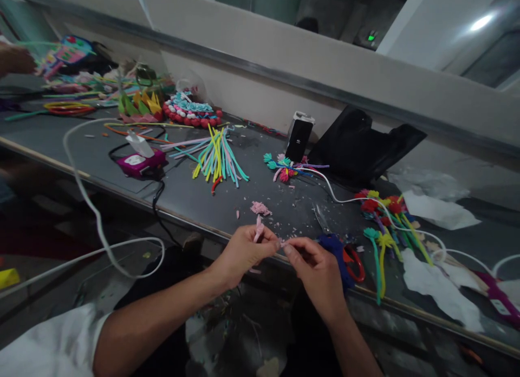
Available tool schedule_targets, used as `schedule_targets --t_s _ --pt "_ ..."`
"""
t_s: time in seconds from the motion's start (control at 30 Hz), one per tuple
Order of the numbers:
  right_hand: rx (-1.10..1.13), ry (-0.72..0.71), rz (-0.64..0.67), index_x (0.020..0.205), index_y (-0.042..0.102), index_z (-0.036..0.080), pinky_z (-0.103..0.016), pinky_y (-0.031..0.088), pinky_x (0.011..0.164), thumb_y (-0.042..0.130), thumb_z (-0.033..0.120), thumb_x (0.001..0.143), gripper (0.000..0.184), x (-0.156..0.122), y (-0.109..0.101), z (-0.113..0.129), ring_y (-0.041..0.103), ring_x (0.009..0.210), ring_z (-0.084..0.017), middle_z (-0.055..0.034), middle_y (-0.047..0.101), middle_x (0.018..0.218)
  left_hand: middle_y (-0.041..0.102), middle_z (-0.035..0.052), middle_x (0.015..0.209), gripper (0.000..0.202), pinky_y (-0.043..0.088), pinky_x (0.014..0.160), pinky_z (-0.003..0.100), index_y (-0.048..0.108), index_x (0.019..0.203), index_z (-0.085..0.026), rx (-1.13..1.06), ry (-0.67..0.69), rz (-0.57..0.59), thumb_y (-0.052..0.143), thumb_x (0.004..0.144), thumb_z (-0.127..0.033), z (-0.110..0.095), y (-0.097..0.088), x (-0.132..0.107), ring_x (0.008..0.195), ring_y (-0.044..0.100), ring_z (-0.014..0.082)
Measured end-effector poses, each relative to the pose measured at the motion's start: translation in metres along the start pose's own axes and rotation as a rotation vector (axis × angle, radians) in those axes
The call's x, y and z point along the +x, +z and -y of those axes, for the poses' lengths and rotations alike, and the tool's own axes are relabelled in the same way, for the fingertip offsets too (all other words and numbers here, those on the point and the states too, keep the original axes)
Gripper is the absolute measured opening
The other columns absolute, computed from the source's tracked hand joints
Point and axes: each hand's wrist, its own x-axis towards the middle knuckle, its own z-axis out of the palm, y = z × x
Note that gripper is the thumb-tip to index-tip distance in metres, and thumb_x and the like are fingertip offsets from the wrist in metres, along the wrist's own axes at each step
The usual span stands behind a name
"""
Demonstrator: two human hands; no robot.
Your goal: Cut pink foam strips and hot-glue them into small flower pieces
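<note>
My left hand [246, 252] is closed around a soft pink strip [259, 229], whose end sticks up above the fingers. Thumb and fingertips of my right hand [316, 268] are pinched together, meeting those of the left over a tiny pink piece [283, 243]. Both hands are held at the table's front edge. Just beyond them lies a small heap of pink pieces [260, 208], with pale scraps scattered around. Beside my right hand are scissors with a red handle loop [354, 263] and a dark blue part; the blades point away from me.
Yellow, teal and lilac stems [217, 157] lie fanned out on the dark table [179, 190]. Fuzzy flowers [284, 168] sit near a black-and-white device [299, 136] and black bag [361, 147]. White cables [337, 198] cross the surface. Another person's hand [16, 60] is far left.
</note>
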Motion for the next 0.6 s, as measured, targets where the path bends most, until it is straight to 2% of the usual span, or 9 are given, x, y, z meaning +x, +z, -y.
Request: schedule_targets --t_s 0.1,0.2,0.33,0.4,0.47,0.53,0.6 --pt "0.047 0.015 -0.106 0.075 0.066 0.021 -0.022 0.036 0.048 0.062 0.035 0.083 0.017 0.000 -0.003 -0.004 0.046 0.050 -0.011 0.0036 0.056 0.059 0.041 -0.0067 0.055 0.018 0.023 0.046 0.019 0.061 0.068 -0.015 0.024 0.007 0.016 0.067 0.069 -0.032 0.003 0.000 0.000 0.050 0.031 0.0063" --pt "0.116 0.020 -0.204 0.074 0.063 0.020 -0.022 0.037 0.050 0.063 0.034 0.082 0.016 0.002 -0.012 -0.007 0.047 0.052 -0.011 0.0042 0.054 0.061 0.041 -0.0062 0.057 0.015 0.024 0.047 0.019 0.058 0.066 -0.015 0.045 0.008 0.004 0.065 0.069 -0.029 0.005 -0.002 0.002 0.051 0.032 0.0066" --pt "0.004 -0.053 -0.142 0.073 0.063 0.021 -0.023 0.041 0.058 0.062 0.031 0.083 0.014 0.003 -0.017 -0.006 0.053 0.060 -0.013 0.0023 0.059 0.066 0.043 -0.0057 0.061 0.012 0.022 0.045 0.019 0.060 0.077 -0.016 0.019 -0.024 0.020 0.062 0.071 -0.026 0.004 -0.001 0.002 0.051 0.031 0.0065" --pt "-0.052 -0.097 -0.076 0.074 0.064 0.021 -0.023 0.042 0.060 0.060 0.028 0.084 0.013 0.002 -0.013 -0.004 0.054 0.063 -0.014 0.0015 0.060 0.068 0.041 -0.0064 0.061 0.019 0.020 0.044 0.020 0.062 0.084 -0.016 -0.020 -0.061 0.075 0.063 0.073 -0.031 0.003 0.000 0.002 0.049 0.028 0.0062" --pt "-0.084 -0.143 -0.018 0.074 0.065 0.022 -0.023 0.042 0.059 0.058 0.025 0.084 0.013 0.000 -0.008 -0.002 0.054 0.063 -0.013 0.0014 0.060 0.070 0.038 -0.0072 0.058 0.023 0.018 0.042 0.020 0.062 0.083 -0.015 -0.042 -0.083 0.131 0.064 0.073 -0.036 0.002 0.001 0.001 0.047 0.025 0.0059" --pt "-0.102 -0.175 -0.022 0.073 0.064 0.022 -0.023 0.041 0.058 0.058 0.023 0.084 0.013 -0.001 -0.006 -0.001 0.053 0.061 -0.013 0.0018 0.060 0.069 0.038 -0.0073 0.057 0.022 0.018 0.042 0.020 0.060 0.077 -0.015 -0.051 -0.091 0.143 0.066 0.070 -0.036 0.002 0.002 0.001 0.046 0.025 0.0055" --pt "-0.090 -0.176 -0.099 0.072 0.064 0.021 -0.023 0.040 0.058 0.059 0.023 0.083 0.012 -0.001 -0.007 -0.002 0.052 0.060 -0.012 0.0021 0.058 0.068 0.040 -0.0067 0.059 0.019 0.017 0.042 0.021 0.058 0.073 -0.015 -0.048 -0.108 0.123 0.065 0.069 -0.033 0.001 0.001 0.001 0.047 0.027 0.0054"
